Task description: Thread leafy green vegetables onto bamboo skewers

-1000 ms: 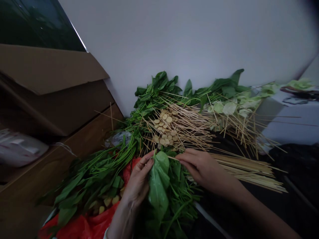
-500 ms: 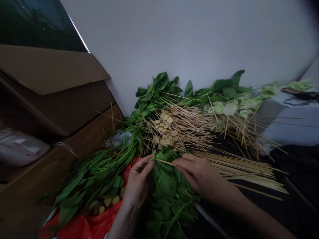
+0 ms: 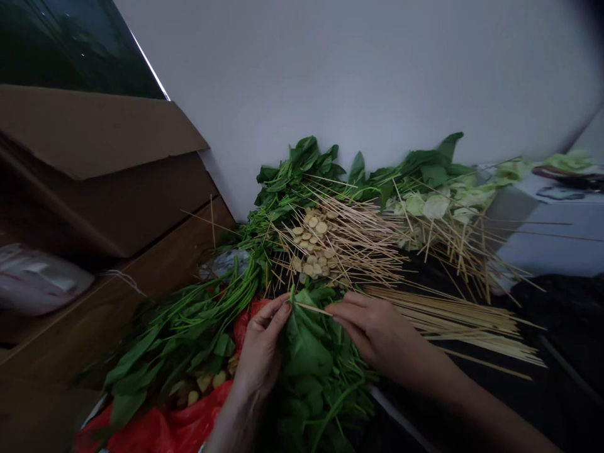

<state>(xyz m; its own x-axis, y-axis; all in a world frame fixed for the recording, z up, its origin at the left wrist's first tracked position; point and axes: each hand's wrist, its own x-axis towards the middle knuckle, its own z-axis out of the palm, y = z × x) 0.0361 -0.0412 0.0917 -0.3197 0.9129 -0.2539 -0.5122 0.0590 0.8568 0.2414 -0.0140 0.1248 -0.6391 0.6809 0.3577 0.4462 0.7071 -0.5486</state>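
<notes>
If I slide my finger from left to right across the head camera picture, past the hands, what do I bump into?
White plastic bag → long-stemmed greens → left hand → bunch of spinach → right hand → bundle of wooden skewers

I count two hands, my left hand [image 3: 260,346] and my right hand [image 3: 377,333]; one bamboo skewer [image 3: 314,309] between them; one leafy green bunch [image 3: 306,352]; one heap of round slices [image 3: 311,242]; one bundle of bamboo skewers [image 3: 453,321]; one red plastic bag [image 3: 198,409]; and one cardboard box [image 3: 94,132].
</notes>
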